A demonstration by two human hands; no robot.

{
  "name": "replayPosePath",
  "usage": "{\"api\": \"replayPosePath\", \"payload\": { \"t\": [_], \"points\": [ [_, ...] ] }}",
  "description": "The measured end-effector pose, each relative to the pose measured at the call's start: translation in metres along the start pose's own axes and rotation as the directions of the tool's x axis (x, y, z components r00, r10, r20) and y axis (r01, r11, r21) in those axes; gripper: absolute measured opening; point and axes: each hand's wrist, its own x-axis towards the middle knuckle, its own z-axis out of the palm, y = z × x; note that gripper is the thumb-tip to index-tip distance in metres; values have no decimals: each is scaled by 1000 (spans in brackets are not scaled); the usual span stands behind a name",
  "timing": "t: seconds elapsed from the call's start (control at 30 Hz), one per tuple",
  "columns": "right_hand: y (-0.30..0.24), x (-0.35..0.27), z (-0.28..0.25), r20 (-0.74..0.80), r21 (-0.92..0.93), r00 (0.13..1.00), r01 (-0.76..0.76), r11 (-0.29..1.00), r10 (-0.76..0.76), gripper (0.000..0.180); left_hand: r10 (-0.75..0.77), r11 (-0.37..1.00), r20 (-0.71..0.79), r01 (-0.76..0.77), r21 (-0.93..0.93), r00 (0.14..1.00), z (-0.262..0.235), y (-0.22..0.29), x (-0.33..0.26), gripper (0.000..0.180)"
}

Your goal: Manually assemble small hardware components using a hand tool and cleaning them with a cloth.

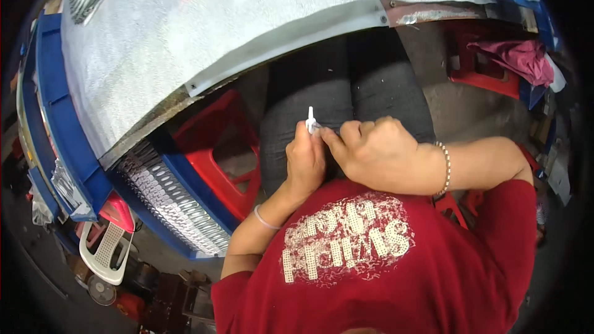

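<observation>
This place seems to be a small workshop, or one corner of a factory. The tabletop (142, 49) is covered with a whitish sheet, and some screws (383, 20) are visible along its worn edge. Beside it is a blue crate (189, 176), filled with rows of many similar shiny pieces (173, 201). Red plastic stools (204, 145) stand on the grey floor (433, 89), with mixed objects (162, 297) farther away.

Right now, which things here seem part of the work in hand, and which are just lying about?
Seemingly in use:
small white piece, in the left hand, with the right hand at it
perhaps the silvery pieces in the blue tray

Just lying about, apparently:
maroon cloth
white plastic chair
</observation>
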Motion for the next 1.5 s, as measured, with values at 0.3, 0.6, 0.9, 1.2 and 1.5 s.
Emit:
{"api": "replayPosePath", "payload": {
  "t": [0.3,0.6,0.9,1.2,1.5],
  "points": [
    [19,1,27,167,818,874,-381,431,455,32,-6,987,-31,11,157,999,-1,0,9,8],
    [5,-31,5,-30,725,931,-230,649,364,38,-217,948,55,223,-226,975,-3,4,-5,13],
    [3,-37,22,-150,593,939,-164,788,308,38,-377,713,239,445,-542,895,-8,13,-3,18],
    [14,-24,11,281,904,835,-396,162,474,23,-312,806,149,345,-480,938,-4,5,-6,18],
    [1,-22,27,-137,251,984,-76,965,113,39,-157,966,65,166,-196,986,-3,-4,-4,13]
  ]
}}
